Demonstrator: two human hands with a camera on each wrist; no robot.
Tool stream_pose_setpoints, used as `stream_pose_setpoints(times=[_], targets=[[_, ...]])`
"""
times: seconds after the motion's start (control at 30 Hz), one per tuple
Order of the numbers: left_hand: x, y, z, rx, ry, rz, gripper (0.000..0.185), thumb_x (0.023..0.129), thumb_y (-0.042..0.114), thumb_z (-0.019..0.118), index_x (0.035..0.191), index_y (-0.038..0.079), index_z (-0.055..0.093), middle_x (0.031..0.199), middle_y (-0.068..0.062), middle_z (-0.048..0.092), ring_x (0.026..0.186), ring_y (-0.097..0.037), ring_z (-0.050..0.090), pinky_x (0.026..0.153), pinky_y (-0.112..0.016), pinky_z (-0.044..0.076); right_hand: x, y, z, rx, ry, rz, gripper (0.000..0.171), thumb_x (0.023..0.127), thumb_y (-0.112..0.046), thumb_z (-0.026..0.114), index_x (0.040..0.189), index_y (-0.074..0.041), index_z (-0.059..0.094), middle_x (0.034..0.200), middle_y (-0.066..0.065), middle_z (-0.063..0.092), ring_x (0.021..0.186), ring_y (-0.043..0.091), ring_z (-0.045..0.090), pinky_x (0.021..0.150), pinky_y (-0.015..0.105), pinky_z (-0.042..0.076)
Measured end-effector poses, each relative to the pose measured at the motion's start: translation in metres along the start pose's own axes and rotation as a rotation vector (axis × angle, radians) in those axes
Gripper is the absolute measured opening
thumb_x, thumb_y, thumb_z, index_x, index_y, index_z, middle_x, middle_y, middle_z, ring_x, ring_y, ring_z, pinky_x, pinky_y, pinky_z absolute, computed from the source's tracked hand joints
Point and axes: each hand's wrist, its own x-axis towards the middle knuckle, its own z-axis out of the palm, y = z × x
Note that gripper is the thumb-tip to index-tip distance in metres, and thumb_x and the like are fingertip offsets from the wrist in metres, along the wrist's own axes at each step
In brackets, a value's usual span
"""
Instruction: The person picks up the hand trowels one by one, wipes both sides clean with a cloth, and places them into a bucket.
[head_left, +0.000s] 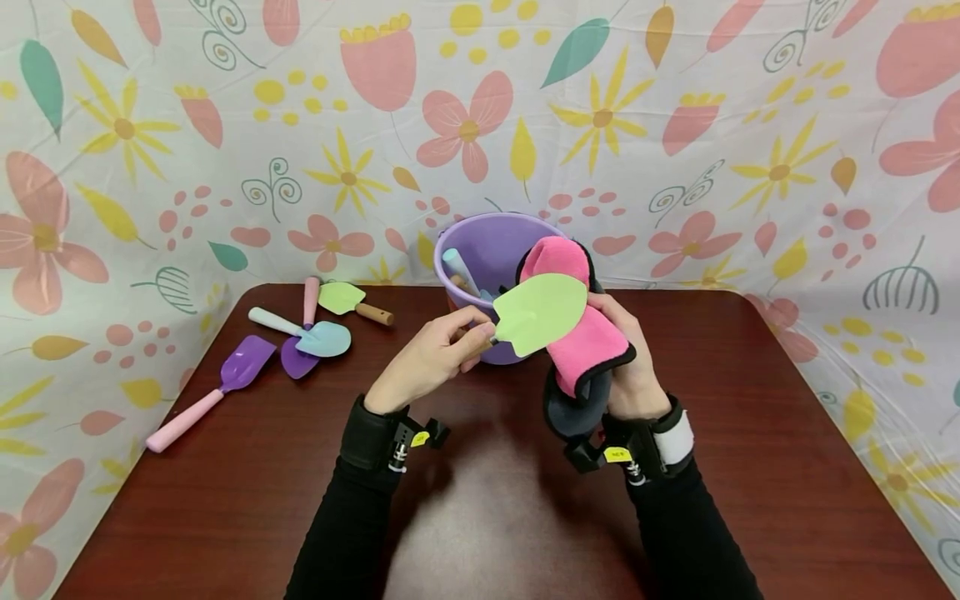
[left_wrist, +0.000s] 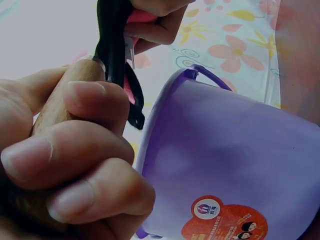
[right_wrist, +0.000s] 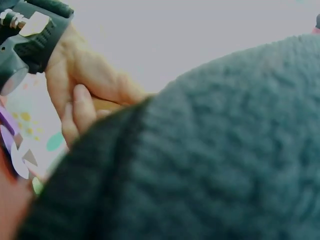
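My left hand (head_left: 442, 346) grips the wooden handle (left_wrist: 62, 102) of a toy trowel with a light green blade (head_left: 540, 312), held above the table in front of a purple bucket (head_left: 491, 250). My right hand (head_left: 633, 367) holds a folded pink and dark grey cloth (head_left: 581, 333) against the blade's far side. The grey side of the cloth (right_wrist: 210, 160) fills the right wrist view. The left wrist view shows the bucket's wall (left_wrist: 235, 165) with an orange sticker close behind my fingers.
Several toy garden tools lie on the dark wooden table (head_left: 247, 500) at the left: a purple scoop with pink handle (head_left: 213, 392), a teal trowel (head_left: 315, 335), a green trowel (head_left: 348, 300). Another tool handle (head_left: 457, 271) stands in the bucket. Floral cloth covers the wall.
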Motion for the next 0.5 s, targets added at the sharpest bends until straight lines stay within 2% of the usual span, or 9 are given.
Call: stream_pose_setpoints(times=[0.1,0.23,0.37,0.5], targets=[[-0.001,-0.001,0.0,0.012,-0.004,0.008,0.028,0.102,0.037,0.052,0.102,0.01,0.058,0.067,-0.01,0.045,0.053,-0.022,0.035,0.051,-0.029,0.029,0.0,-0.003,-0.001,0.04,-0.008,-0.016,0.03,0.107,-0.02,0.035,0.093,-0.001,0.053,0.069,0.006,0.055,0.061,0.018,0.062,0.059,0.027,0.046],[-0.002,-0.001,0.0,0.045,0.007,0.03,0.029,0.102,0.041,0.05,0.1,0.014,0.058,0.067,-0.009,0.044,0.055,-0.022,0.037,0.054,-0.031,0.03,-0.002,-0.008,-0.001,0.009,-0.009,-0.068,0.025,0.107,-0.019,0.037,0.103,-0.001,0.053,0.076,0.009,0.057,0.064,0.019,0.062,0.062,0.027,0.048],[-0.002,0.001,-0.001,0.081,0.039,0.048,0.027,0.101,0.044,0.051,0.096,0.018,0.058,0.067,-0.008,0.045,0.058,-0.022,0.039,0.056,-0.033,0.031,-0.003,-0.011,-0.001,0.0,-0.014,-0.086,0.026,0.107,-0.02,0.036,0.103,-0.001,0.053,0.076,0.008,0.055,0.063,0.018,0.061,0.061,0.027,0.047],[-0.003,0.001,-0.002,0.082,0.06,0.061,0.025,0.101,0.043,0.051,0.096,0.02,0.058,0.067,-0.008,0.045,0.058,-0.022,0.04,0.056,-0.033,0.032,-0.003,-0.012,0.001,-0.02,0.017,-0.085,0.026,0.107,-0.021,0.038,0.098,-0.002,0.055,0.073,0.006,0.055,0.064,0.017,0.062,0.063,0.025,0.047]])
